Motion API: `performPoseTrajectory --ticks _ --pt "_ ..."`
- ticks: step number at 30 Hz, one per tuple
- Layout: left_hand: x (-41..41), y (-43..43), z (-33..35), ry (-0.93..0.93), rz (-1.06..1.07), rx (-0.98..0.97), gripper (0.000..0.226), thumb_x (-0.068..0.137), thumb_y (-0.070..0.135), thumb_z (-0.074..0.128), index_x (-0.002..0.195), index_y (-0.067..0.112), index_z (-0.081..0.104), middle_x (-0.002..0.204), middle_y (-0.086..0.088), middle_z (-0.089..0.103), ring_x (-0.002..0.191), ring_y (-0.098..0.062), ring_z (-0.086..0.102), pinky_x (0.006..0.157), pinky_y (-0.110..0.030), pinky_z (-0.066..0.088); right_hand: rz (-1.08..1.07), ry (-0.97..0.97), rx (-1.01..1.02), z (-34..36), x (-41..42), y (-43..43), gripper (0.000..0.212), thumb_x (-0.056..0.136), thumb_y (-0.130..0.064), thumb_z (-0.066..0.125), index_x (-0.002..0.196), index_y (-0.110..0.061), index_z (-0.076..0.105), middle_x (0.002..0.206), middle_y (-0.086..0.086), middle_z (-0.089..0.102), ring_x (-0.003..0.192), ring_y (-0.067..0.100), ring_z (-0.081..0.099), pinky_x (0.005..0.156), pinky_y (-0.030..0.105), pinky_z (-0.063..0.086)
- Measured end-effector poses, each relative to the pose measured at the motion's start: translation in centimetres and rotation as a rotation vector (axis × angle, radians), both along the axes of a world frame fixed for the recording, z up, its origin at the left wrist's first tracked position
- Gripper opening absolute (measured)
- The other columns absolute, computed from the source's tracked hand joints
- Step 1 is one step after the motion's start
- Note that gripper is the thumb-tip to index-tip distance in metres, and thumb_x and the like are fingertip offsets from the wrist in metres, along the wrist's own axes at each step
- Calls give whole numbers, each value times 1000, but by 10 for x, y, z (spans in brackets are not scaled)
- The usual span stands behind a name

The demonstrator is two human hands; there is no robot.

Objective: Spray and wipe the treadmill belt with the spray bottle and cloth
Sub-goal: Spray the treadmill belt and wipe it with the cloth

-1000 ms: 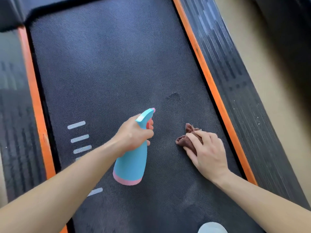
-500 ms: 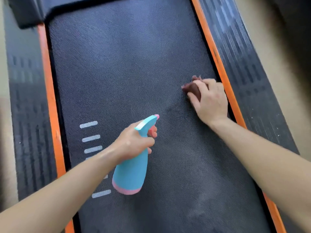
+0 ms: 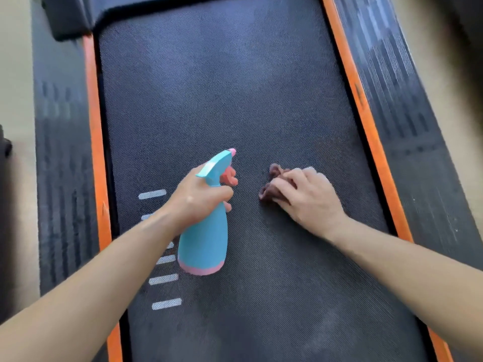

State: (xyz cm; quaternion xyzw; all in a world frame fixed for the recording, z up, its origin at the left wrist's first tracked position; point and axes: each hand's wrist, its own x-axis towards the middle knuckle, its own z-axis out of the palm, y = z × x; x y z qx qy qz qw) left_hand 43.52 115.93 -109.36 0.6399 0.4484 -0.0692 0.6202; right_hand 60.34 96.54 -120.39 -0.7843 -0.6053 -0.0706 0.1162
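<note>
The dark textured treadmill belt (image 3: pixel 222 87) fills the middle of the view. My left hand (image 3: pixel 198 197) grips the neck of a turquoise spray bottle (image 3: pixel 203 244) with a pink base and pink nozzle tip, held above the belt with the nozzle pointing away from me. Just to its right, my right hand (image 3: pixel 305 197) holds a small brown cloth (image 3: pixel 271 184) bunched under its curled fingers and pressed on the belt. Most of the cloth is hidden under the hand.
Orange strips (image 3: pixel 366 118) run along both sides of the belt, with black ribbed side rails (image 3: pixel 407 113) outside them. Several white dashes (image 3: pixel 164 279) mark the belt near the left edge. The black motor cover (image 3: pixel 75 17) sits at top left. Beige floor (image 3: pixel 15 61) lies beyond.
My right hand has pulled the cloth back from the belt's far right edge toward me and the middle. The left hand keeps the bottle in much the same place.
</note>
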Motion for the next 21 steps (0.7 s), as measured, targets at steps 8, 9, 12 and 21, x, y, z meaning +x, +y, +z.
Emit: performPoseTrajectory --ticks 8,9,12,21 --pt "9 0 7 -76 38 8 63 67 13 59 120 47 65 109 2 73 75 -11 71 61 -22 59 -330 -24 -70 11 42 64 37 93 -51 60 112 -20 63 106 16 58 92 38 54 67 46 50" --pt "9 2 8 -76 47 11 63 67 13 60 121 44 66 111 0 74 70 -13 71 60 -22 59 -278 -31 -54 9 21 48 35 94 -51 60 109 -20 64 102 15 59 88 36 54 66 45 48" --pt "10 6 9 -65 55 31 56 74 9 66 128 22 69 121 -6 75 69 -20 71 58 -20 56 79 -41 -54 5 -32 -13 30 98 -47 61 108 -20 66 100 12 63 80 32 53 65 45 46" --pt "14 -6 -2 -75 -8 12 68 79 6 65 140 35 65 122 -5 73 80 -28 75 67 -33 65 -205 -52 -34 5 66 65 39 93 -53 56 110 -19 64 106 15 59 91 38 57 64 47 53"
